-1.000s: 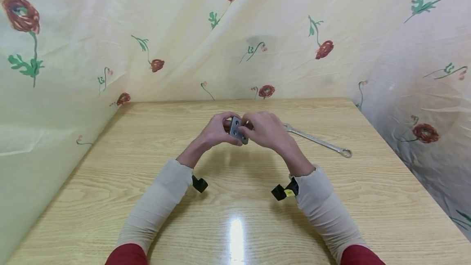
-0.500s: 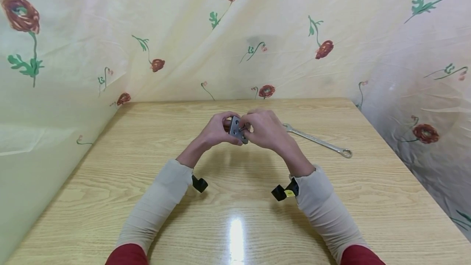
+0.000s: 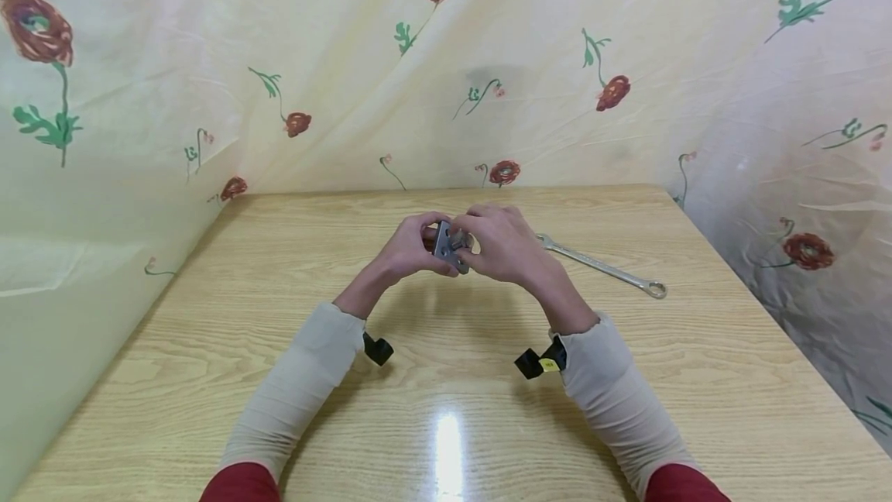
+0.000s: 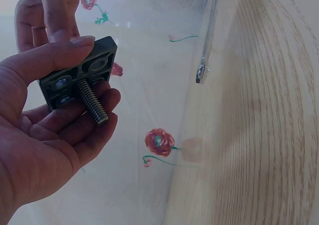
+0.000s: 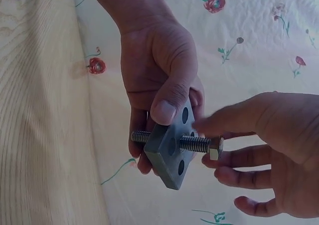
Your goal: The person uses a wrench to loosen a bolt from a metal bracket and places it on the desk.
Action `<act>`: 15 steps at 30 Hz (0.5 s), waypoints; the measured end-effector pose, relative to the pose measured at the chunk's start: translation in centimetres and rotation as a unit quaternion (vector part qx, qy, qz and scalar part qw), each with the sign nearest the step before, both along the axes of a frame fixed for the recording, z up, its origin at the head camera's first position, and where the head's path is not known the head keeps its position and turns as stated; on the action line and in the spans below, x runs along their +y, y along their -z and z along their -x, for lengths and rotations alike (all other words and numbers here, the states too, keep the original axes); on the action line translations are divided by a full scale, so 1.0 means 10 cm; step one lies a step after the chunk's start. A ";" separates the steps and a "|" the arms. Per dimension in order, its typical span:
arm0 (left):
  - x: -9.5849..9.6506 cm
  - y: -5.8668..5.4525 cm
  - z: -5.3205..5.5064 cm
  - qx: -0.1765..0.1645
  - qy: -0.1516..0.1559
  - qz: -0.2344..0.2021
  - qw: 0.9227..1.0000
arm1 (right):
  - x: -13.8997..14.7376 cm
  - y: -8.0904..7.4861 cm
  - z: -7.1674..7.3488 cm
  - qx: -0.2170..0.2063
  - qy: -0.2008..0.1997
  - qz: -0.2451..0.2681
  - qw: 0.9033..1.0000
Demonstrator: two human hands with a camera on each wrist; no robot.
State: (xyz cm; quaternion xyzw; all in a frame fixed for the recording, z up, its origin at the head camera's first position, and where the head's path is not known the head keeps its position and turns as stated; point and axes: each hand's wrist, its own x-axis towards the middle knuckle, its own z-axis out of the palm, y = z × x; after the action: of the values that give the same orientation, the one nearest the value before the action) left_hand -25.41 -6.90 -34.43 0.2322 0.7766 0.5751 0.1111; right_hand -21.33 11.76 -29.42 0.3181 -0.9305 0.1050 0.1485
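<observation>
My left hand [image 3: 407, 249] grips a small grey square plate [image 5: 167, 160] with several round holes, thumb on one side and fingers on the other. A threaded hex bolt [image 5: 197, 144] runs through the plate. Its shank end [image 4: 92, 103] sticks out on the far side, near my left fingers. The bolt's hex head [image 5: 216, 149] stands well away from the plate's face. Around this head end curl the thumb and fingers of my right hand [image 3: 505, 246]; one digit is blurred in the right wrist view. Both hands are held above the table.
A combination wrench [image 3: 606, 266] lies on the wooden table [image 3: 446, 362], to the right of my right hand. Flowered cloth [image 3: 334, 99] hangs behind the table and along its sides. Black wrist cameras [image 3: 379, 349] hang below both forearms.
My right fingers have shifted from covering the bolt against the plate to lying around its head, which now shows more. My left hand and the plate have hardly moved.
</observation>
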 end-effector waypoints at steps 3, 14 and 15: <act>-0.01 0.01 0.00 -0.003 -0.001 -0.001 1.000 | 0.01 0.00 0.01 -0.024 0.021 0.004 0.999; -0.01 0.00 0.01 0.006 0.000 0.005 1.000 | 0.00 0.02 0.05 -0.095 0.047 0.033 0.994; -0.01 0.00 0.01 0.006 0.001 0.004 1.000 | -0.01 0.02 0.05 -0.095 0.045 0.037 0.994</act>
State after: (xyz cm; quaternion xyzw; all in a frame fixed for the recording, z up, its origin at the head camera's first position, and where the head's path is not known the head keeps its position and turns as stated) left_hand -25.51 -7.03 -34.42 0.2359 0.7790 0.5708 0.1080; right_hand -21.82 11.71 -29.63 0.2586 -0.9493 0.1618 0.0758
